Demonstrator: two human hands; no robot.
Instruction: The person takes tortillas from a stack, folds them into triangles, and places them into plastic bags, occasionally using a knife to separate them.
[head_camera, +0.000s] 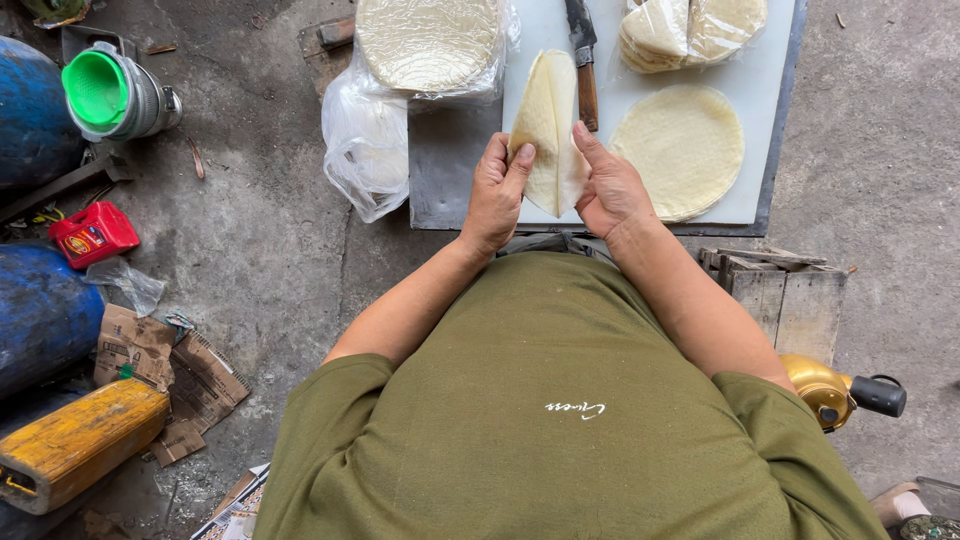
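Both of my hands hold one thin pale round wrapper (549, 125), folded over and lifted above the white cutting board (720, 205). My left hand (497, 190) pinches its left edge and my right hand (608, 185) grips its right edge. A round stack of flat wrappers (682, 148) lies on the board just right of my right hand. Folded wrappers (690, 30) are piled at the board's far right. A knife with a wooden handle (584, 70) lies on the board behind the held wrapper.
A stack of wrappers in clear plastic (425, 40) sits far left of the board. On the concrete floor are a green funnel in a metal pot (100, 92), blue drums (35, 310), a red container (93, 235), a wooden crate (780, 290) and a brass kettle (825, 390).
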